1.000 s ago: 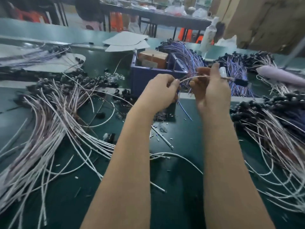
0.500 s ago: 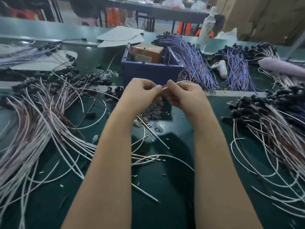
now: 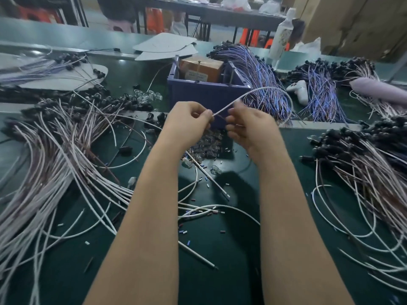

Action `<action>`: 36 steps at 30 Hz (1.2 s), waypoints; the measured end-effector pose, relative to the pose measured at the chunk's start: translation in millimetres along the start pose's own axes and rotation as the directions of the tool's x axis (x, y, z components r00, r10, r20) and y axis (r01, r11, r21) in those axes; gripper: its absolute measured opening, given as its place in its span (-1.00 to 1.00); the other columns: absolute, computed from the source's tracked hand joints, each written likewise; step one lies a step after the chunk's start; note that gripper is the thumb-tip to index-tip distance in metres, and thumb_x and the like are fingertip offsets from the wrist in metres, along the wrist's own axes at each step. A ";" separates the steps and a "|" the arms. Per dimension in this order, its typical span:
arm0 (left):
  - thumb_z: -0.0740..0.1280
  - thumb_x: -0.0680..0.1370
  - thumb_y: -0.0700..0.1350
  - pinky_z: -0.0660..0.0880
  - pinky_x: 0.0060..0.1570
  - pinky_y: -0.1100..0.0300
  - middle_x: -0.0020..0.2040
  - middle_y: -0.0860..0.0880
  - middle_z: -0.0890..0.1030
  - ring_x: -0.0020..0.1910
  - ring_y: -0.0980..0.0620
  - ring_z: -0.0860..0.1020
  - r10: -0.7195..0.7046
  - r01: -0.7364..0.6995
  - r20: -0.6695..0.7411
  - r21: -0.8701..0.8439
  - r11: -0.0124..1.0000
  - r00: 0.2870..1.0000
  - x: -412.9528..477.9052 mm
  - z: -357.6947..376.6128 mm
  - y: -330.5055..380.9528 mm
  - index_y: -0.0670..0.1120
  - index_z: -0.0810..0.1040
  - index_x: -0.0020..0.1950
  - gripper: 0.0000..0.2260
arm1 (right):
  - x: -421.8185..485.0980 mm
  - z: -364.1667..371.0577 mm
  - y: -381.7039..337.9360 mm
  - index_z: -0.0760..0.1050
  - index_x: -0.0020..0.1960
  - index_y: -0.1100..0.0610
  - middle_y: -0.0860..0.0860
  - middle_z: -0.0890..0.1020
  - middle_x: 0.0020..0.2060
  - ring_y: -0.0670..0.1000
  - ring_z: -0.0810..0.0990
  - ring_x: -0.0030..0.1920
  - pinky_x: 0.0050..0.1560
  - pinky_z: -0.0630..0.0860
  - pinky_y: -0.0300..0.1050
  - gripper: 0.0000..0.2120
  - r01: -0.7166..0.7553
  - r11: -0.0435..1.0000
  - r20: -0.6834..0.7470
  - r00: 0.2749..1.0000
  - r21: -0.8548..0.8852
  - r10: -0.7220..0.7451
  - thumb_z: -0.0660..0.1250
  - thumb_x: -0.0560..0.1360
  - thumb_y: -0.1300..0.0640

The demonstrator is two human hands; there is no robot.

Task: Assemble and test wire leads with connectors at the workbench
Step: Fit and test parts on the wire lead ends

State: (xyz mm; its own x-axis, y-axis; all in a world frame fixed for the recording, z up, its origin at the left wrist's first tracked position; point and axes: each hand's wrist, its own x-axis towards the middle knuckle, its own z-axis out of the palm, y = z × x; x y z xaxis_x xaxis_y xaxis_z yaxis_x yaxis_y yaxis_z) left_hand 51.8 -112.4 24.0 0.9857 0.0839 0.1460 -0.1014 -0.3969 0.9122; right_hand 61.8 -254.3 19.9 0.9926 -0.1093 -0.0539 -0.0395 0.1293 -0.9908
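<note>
One wide-angle camera, worn on the head, looks forward and down over the green bench (image 3: pixel 220 260). It sits close: the left hand (image 3: pixel 187 124) and right hand (image 3: pixel 248 126) meet at frame centre, forearms (image 3: pixel 149 216) entering from 6 o'clock. A blue bin (image 3: pixel 204 95) stands just beyond at 12 o'clock, a farther table (image 3: pixel 220 12) along the top edge.
</note>
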 end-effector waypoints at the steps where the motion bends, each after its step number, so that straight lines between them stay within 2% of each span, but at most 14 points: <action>1: 0.27 0.59 -0.10 0.39 -0.32 0.29 -0.35 0.08 0.56 -0.39 0.17 0.46 0.012 -0.012 -0.013 0.012 1.000 1.000 0.3 3.4 1.0 -0.08 0.61 -0.12 -0.84 | 0.7 3.8 1.2 0.54 -0.13 0.18 0.02 0.57 -0.36 -0.14 0.50 -0.50 -0.41 0.49 -0.32 -0.82 0.041 0.989 0.063 0.998 -0.145 -0.032 0.34 0.54 0.06; 3: 0.28 0.58 -0.09 0.39 -0.22 0.24 -0.32 0.07 0.57 -0.33 0.11 0.48 0.022 -0.021 -0.022 0.043 0.999 1.000 0.4 8.0 1.7 -0.06 0.60 -0.12 -0.86 | 2.5 7.1 0.6 0.55 -0.16 0.14 0.03 0.58 -0.33 -0.15 0.45 -0.50 -0.43 0.44 -0.32 -0.88 0.128 0.952 0.103 0.989 -0.277 -0.103 0.37 0.51 0.10; 6: 0.28 0.58 -0.09 0.38 -0.21 0.23 -0.31 0.06 0.58 -0.35 0.12 0.46 0.020 -0.020 0.000 0.019 1.000 1.000 0.9 12.0 1.1 -0.04 0.58 -0.15 -0.86 | 5.2 6.5 -2.3 0.53 -0.23 0.14 0.00 0.56 -0.40 -0.16 0.45 -0.51 -0.44 0.41 -0.31 -0.86 0.204 0.946 0.049 0.979 -0.254 -0.198 0.35 0.52 0.18; 8: 0.28 0.58 -0.09 0.38 -0.26 0.25 -0.32 0.07 0.58 -0.38 0.14 0.45 0.013 -0.013 0.016 0.010 1.000 1.000 1.2 12.2 -0.1 -0.04 0.59 -0.15 -0.85 | 5.7 5.4 -4.3 0.49 -0.21 0.16 0.01 0.56 -0.41 -0.15 0.50 -0.51 -0.44 0.47 -0.31 -0.84 0.212 0.970 -0.070 0.973 -0.120 -0.221 0.29 0.55 0.22; 10: 0.27 0.59 -0.09 0.37 -0.33 0.26 -0.34 0.08 0.57 -0.40 0.15 0.45 -0.004 0.004 0.021 0.000 1.000 1.000 1.7 10.2 -2.6 -0.02 0.59 -0.18 -0.82 | 6.3 1.1 -6.8 0.44 -0.18 0.16 0.03 0.57 -0.41 -0.14 0.55 -0.51 -0.43 0.51 -0.31 -0.83 0.202 0.976 -0.210 0.961 0.076 -0.182 0.22 0.59 0.24; 12: 0.26 0.59 -0.09 0.36 -0.35 0.26 -0.35 0.08 0.55 -0.39 0.14 0.45 -0.011 0.011 0.015 0.003 1.000 1.000 2.3 7.2 -5.3 -0.02 0.58 -0.19 -0.81 | 6.7 -3.8 -8.4 0.41 -0.16 0.16 0.03 0.57 -0.41 -0.12 0.57 -0.49 -0.41 0.51 -0.30 -0.83 0.199 0.959 -0.291 0.947 0.202 -0.136 0.19 0.61 0.22; 15: 0.25 0.60 -0.09 0.36 -0.29 0.23 -0.35 0.07 0.51 -0.36 0.12 0.45 -0.004 0.004 0.006 0.041 0.999 1.000 3.1 6.2 -7.2 -0.03 0.57 -0.21 -0.79 | 7.0 -4.2 -8.4 0.40 -0.14 0.16 0.04 0.57 -0.39 -0.11 0.56 -0.50 -0.44 0.51 -0.29 -0.83 0.162 0.962 -0.275 0.957 0.222 -0.097 0.17 0.62 0.20; 17: 0.23 0.61 -0.07 0.34 -0.34 0.25 -0.36 0.06 0.50 -0.38 0.13 0.42 -0.002 0.003 -0.008 0.058 0.998 1.000 2.9 7.1 -7.6 0.00 0.54 -0.26 -0.75 | 7.2 -2.1 -7.7 0.42 -0.13 0.17 0.05 0.57 -0.38 -0.12 0.56 -0.51 -0.47 0.50 -0.30 -0.83 0.133 0.973 -0.240 0.967 0.189 -0.085 0.15 0.63 0.19; 22: 0.22 0.61 -0.10 0.38 -0.37 0.30 -0.35 0.08 0.58 -0.40 0.17 0.46 -0.028 0.025 -0.034 -0.069 0.997 0.999 3.1 6.0 -7.5 -0.01 0.55 -0.24 -0.75 | 8.3 -3.7 -7.1 0.40 -0.14 0.16 0.05 0.59 -0.33 -0.12 0.59 -0.46 -0.42 0.53 -0.30 -0.81 0.137 0.968 -0.270 0.960 0.212 -0.077 0.13 0.64 0.19; 26: 0.20 0.62 -0.12 0.38 -0.43 0.37 -0.35 0.07 0.62 -0.52 0.27 0.44 -0.071 0.069 -0.005 -0.137 0.988 0.997 2.9 8.1 -8.6 -0.04 0.54 -0.23 -0.75 | 8.9 -5.9 -7.3 0.39 -0.16 0.15 0.05 0.57 -0.35 -0.12 0.57 -0.48 -0.42 0.53 -0.29 -0.78 0.142 0.972 -0.275 0.958 0.185 -0.087 0.12 0.64 0.19; 31: 0.20 0.62 -0.13 0.33 -0.51 0.42 -0.53 0.13 0.53 -0.58 0.28 0.38 -0.092 0.095 0.023 -0.143 0.985 0.995 2.8 7.1 -8.6 -0.05 0.54 -0.27 -0.72 | 7.6 -5.5 -8.6 0.39 -0.18 0.16 0.05 0.56 -0.36 -0.10 0.54 -0.49 -0.43 0.53 -0.29 -0.77 0.126 0.976 -0.294 0.953 0.175 -0.071 0.12 0.64 0.18; 33: 0.20 0.61 -0.14 0.33 -0.52 0.42 -0.55 0.13 0.51 -0.59 0.27 0.37 -0.093 0.094 0.016 -0.131 0.987 0.996 2.7 7.2 -7.8 -0.05 0.54 -0.29 -0.71 | 3.6 -6.3 -10.7 0.41 -0.22 0.17 0.04 0.54 -0.41 -0.11 0.51 -0.52 -0.46 0.49 -0.30 -0.72 0.073 0.994 -0.247 0.968 0.083 -0.050 0.14 0.64 0.12; 34: 0.20 0.61 -0.14 0.33 -0.51 0.41 -0.54 0.12 0.50 -0.58 0.25 0.37 -0.096 0.096 0.005 -0.130 0.987 0.995 2.8 7.1 -7.6 -0.06 0.53 -0.30 -0.71 | 0.8 -6.4 -12.8 0.42 -0.25 0.18 0.02 0.53 -0.45 -0.11 0.48 -0.54 -0.49 0.46 -0.31 -0.68 0.048 0.997 -0.191 0.980 -0.053 -0.057 0.16 0.63 0.08; 36: 0.21 0.59 -0.16 0.33 -0.51 0.40 -0.50 0.10 0.50 -0.54 0.19 0.38 -0.102 0.098 -0.017 -0.131 0.986 0.995 2.8 7.0 -7.3 -0.07 0.53 -0.31 -0.72 | -4.9 -4.2 -17.7 0.45 -0.30 0.15 -0.04 0.52 -0.53 -0.12 0.44 -0.55 -0.53 0.40 -0.33 -0.65 0.092 0.922 -0.036 0.993 -0.377 -0.114 0.22 0.60 0.02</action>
State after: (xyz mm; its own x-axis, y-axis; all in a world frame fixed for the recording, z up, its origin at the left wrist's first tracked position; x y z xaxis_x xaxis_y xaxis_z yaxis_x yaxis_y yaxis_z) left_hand 56.2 -115.6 15.1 0.9885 0.1391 0.0591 -0.0206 -0.2634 0.9645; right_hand 57.2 -260.3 37.2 0.9858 -0.1591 0.0545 0.0111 -0.2622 -0.9649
